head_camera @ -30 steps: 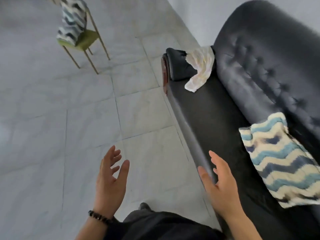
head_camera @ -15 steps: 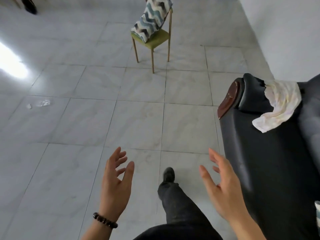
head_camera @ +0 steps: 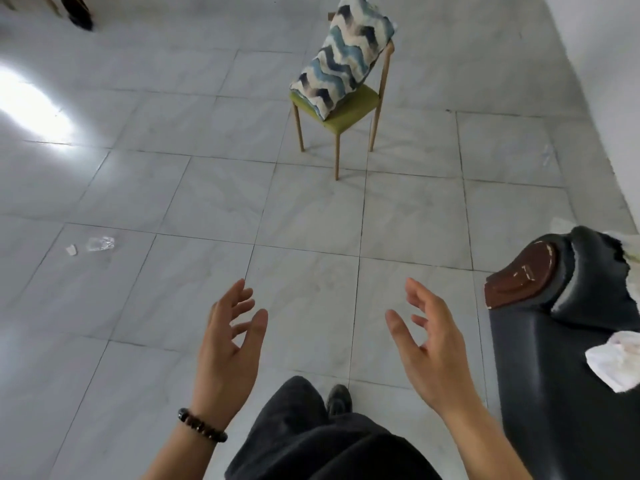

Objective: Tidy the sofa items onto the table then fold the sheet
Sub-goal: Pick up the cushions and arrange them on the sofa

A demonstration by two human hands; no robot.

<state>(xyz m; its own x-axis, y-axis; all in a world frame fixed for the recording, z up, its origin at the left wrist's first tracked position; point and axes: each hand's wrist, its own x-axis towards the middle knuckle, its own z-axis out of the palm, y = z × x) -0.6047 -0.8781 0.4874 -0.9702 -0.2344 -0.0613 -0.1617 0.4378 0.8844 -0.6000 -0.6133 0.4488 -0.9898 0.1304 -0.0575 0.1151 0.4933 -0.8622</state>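
Green-seated wooden chair (head_camera: pixel 349 109), grey tiled floor (head_camera: pixel 173 202) — plastic litter (head_camera: pixel 99 243) lying loose

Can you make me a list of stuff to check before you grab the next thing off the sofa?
1. Left hand free: ok, open, holding nothing.
2. Right hand free: ok, open, holding nothing.
3. Something left on the sofa: ok, a crumpled white cloth hangs over its armrest.
4. Cloth within reach: not ok, both hands are over the floor, away from it.
5. Table in sight for dropping things: cannot tell, only a chair with a zigzag cushion shows.
6. Floor clear for walking: not ok, bits of litter lie to the left.
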